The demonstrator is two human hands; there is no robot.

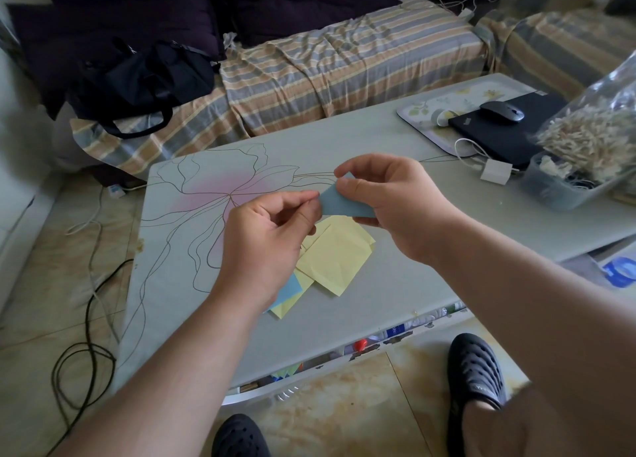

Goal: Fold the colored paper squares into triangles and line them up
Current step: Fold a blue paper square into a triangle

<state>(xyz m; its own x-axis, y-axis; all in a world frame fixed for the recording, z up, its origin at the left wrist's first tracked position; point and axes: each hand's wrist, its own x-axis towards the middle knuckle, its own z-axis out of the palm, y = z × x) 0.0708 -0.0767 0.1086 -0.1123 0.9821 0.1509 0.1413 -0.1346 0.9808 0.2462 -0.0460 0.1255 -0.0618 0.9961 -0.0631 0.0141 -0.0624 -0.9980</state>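
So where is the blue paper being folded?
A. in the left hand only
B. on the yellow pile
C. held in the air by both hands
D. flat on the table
C: the left hand and right hand pinch the blue paper above the table.

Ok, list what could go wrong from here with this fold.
1. The blue paper is pinched in mid-air between the left hand and right hand, so its edges may misalign and crease crooked.
2. The yellow sheets lie loosely overlapped under the hands; a lowered wrist could scatter them.
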